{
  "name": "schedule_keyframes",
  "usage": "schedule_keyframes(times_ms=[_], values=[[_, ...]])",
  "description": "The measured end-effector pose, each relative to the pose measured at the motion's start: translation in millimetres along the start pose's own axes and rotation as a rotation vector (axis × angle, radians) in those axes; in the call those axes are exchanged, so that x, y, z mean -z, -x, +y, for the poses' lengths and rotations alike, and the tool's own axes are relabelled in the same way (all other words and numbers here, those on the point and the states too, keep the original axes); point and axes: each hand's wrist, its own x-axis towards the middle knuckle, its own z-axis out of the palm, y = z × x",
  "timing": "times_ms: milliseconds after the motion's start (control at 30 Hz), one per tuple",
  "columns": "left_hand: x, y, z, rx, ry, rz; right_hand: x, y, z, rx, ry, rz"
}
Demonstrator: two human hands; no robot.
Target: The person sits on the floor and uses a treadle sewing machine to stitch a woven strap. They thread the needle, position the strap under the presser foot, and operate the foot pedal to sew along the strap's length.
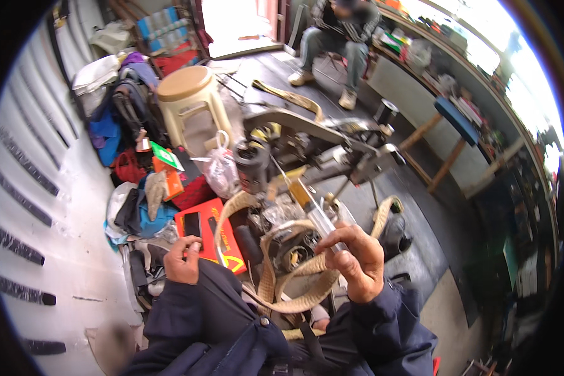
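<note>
Right hand [361, 263] grips a syringe [320, 222] aimed at eleven o'clock, amber filling [299, 193] seemingly unspent; left hand [182, 263] curls at eight o'clock, hold unclear.

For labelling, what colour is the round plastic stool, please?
The round plastic stool is cream, its seat tan; head view.

That slim, clear plastic tube [320, 220] looks smooth and kinda shiny, the long, beige curling strap [304, 304] is rough matt woven cloth, and the round-topped tan plastic stool [185, 84] is pretty smooth.
</note>
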Motion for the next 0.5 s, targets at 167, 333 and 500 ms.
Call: schedule_keyframes(times_ms=[167, 333, 500], values=[[-0.6, -1.0, -3.5, 0.050, -0.006, -0.065, 27.7, 49.7, 32.5, 0.058, 0.263, 0.138], [-2.1, 0.6, -3.6, 0.037, 0.003, -0.093, 57.8, 111.6, 103.3, -0.185, 0.203, 0.693], [-13.7, -2.2, 7.6, 0.068, -0.048, -0.143, 115.0, 123.6, 179.5, -0.384, 0.004, 1.029]])
